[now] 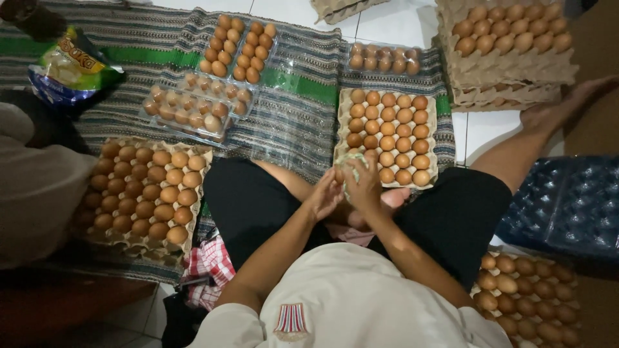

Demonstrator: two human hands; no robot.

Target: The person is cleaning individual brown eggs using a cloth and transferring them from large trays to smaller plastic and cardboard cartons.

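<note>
Egg [339, 175] between hands [348, 190]; axis unclear

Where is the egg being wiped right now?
In the head view the egg sits centre frame between both hands, left hand and right hand, just before the nearest egg tray.

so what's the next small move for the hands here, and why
Probably finish rubbing the egg, then set it in the cardboard tray just ahead. The left hand cups the egg while the right hand presses a pale cloth against it.

White tiled floor [400, 22], striped mat [303, 122]
</note>
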